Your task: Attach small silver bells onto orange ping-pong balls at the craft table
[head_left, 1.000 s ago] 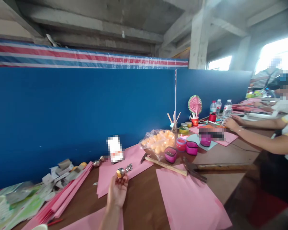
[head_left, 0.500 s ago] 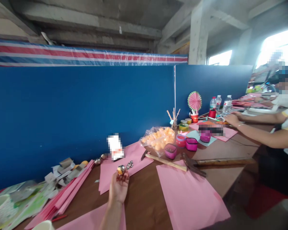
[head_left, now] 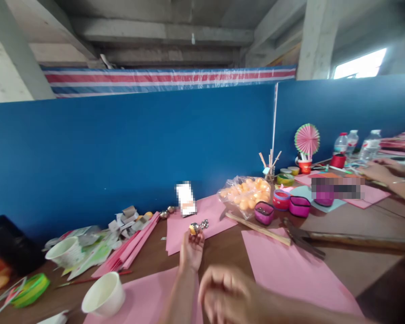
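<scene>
Held in the fingertips of my left hand [head_left: 191, 252] is a small yellow-orange ball [head_left: 193, 229], partly covered in shiny silver metal. Just beyond it, a cluster of small silver pieces [head_left: 205, 223] lies on pink paper [head_left: 209, 208]. My right hand [head_left: 227, 292] is low in the view, beside the left forearm and above the table; its fingers look curled but are smeared by motion, so whether they hold anything is hidden. More silver-covered balls [head_left: 166, 212] sit at the back, next to a phone [head_left: 186, 199].
A clear bag of orange balls [head_left: 246, 194] lies behind two hammers [head_left: 259, 228] [head_left: 310, 238]. Purple containers [head_left: 263, 213] stand nearby. To the left are folded pink papers [head_left: 131, 247] and a white cup [head_left: 104, 294]. A co-worker's arms [head_left: 391, 175] rest at the far right.
My right hand has come into view from the lower right. The view has turned left, bringing more cups and a black object into sight. My left hand still holds the ball.
</scene>
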Tool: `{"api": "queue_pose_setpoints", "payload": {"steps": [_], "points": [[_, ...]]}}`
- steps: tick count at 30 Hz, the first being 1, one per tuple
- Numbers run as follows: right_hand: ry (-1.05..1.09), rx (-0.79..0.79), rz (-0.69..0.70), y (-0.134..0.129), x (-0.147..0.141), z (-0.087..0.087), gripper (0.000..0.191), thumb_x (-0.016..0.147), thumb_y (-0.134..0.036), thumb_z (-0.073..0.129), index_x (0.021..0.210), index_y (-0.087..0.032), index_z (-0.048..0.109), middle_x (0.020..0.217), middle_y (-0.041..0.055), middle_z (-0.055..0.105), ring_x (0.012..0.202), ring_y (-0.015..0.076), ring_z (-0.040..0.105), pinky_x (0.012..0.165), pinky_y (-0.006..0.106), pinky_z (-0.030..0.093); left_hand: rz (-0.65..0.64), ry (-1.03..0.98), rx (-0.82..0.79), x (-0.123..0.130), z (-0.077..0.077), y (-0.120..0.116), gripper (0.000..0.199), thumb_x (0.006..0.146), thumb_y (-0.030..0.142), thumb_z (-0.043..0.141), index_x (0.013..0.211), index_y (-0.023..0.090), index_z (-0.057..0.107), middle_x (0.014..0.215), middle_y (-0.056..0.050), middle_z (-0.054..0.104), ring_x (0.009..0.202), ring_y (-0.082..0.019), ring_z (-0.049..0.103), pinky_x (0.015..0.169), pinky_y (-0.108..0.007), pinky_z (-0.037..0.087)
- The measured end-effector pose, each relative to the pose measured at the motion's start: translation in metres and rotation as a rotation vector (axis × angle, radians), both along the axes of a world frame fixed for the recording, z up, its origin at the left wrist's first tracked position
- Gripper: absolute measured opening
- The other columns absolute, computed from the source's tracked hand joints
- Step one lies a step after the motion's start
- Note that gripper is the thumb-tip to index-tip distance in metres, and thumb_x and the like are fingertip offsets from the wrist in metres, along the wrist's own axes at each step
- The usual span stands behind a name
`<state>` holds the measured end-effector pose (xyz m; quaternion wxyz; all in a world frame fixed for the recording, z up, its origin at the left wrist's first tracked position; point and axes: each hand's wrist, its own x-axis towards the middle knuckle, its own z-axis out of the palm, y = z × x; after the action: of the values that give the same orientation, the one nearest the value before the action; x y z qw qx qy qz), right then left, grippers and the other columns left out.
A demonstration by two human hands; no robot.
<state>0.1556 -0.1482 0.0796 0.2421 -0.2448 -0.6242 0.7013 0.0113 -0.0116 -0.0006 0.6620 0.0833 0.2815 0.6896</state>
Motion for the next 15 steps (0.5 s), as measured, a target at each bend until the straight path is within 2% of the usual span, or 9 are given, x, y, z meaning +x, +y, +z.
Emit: {"api": "queue_pose_setpoints", "payload": {"steps": [1,2,3,5,7,10,15], "points": [[-0.023,0.063,-0.112,0.025,0.000,-0.003,0.024,0.080,-0.044,0.044,0.090,-0.024,0.052,0.074,-0.0019,0.054,0.059,0.0073,0.048,0.050,0.018,0.036,0.007,-0.004,0.006,0.000,-0.001,0.000,0.008,0.073,0.018,0.053,0.072,0.011,0.057,0.067,-0.006,0.062,0.064,-0.012,0.060,0.059,-0.021,0.050],[-0.128,0.260,-0.301,0.050,0.001,-0.007,0.020,0.080,-0.039,0.045,0.085,-0.021,0.053,0.073,-0.0015,0.055,0.060,0.0077,0.048,0.053,0.019,0.037,0.003,0.002,0.015,0.000,-0.002,0.000,0.008,0.072,0.018,0.054,0.071,0.011,0.057,0.068,-0.006,0.062,0.065,-0.012,0.060,0.060,-0.021,0.050],[-0.242,0.443,-0.417,0.074,0.002,-0.012,0.017,0.080,-0.034,0.046,0.082,-0.019,0.054,0.075,0.0000,0.056,0.065,0.0095,0.050,0.059,0.021,0.038,0.004,0.006,0.032,0.000,-0.003,0.000,0.007,0.072,0.018,0.054,0.071,0.011,0.057,0.071,-0.007,0.062,0.066,-0.012,0.060,0.060,-0.021,0.050],[-0.492,0.697,-0.544,0.115,0.006,-0.022,0.013,0.078,-0.026,0.047,0.079,-0.017,0.056,0.077,0.0027,0.060,0.073,0.0133,0.053,0.067,0.024,0.038,0.010,0.015,0.047,0.000,-0.004,0.000,0.008,0.073,0.018,0.053,0.071,0.011,0.057,0.074,-0.007,0.062,0.067,-0.012,0.060,0.061,-0.021,0.050],[-0.724,0.854,-0.572,0.141,0.007,-0.032,0.014,0.076,-0.019,0.046,0.083,-0.017,0.058,0.084,0.0051,0.061,0.079,0.0159,0.054,0.070,0.025,0.037,-0.016,0.018,0.043,0.000,-0.003,-0.001,0.009,0.073,0.020,0.053,0.072,0.011,0.057,0.074,-0.007,0.062,0.066,-0.012,0.060,0.061,-0.021,0.050],[-0.950,1.027,-0.590,0.160,0.002,-0.039,0.017,0.077,-0.016,0.044,0.086,-0.017,0.059,0.089,0.0078,0.062,0.087,0.0190,0.053,0.074,0.027,0.035,-0.004,0.014,0.041,0.000,-0.002,-0.002,0.009,0.073,0.019,0.054,0.074,0.011,0.057,0.076,-0.008,0.062,0.067,-0.012,0.060,0.061,-0.021,0.050],[-1.039,1.116,-0.533,0.170,-0.014,-0.044,0.020,0.078,-0.015,0.042,0.082,-0.018,0.061,0.086,0.0085,0.062,0.087,0.0194,0.052,0.073,0.026,0.035,0.013,-0.001,0.024,0.001,-0.002,-0.002,0.010,0.075,0.018,0.051,0.069,0.011,0.055,0.074,-0.008,0.061,0.066,-0.012,0.059,0.060,-0.021,0.050]]}}
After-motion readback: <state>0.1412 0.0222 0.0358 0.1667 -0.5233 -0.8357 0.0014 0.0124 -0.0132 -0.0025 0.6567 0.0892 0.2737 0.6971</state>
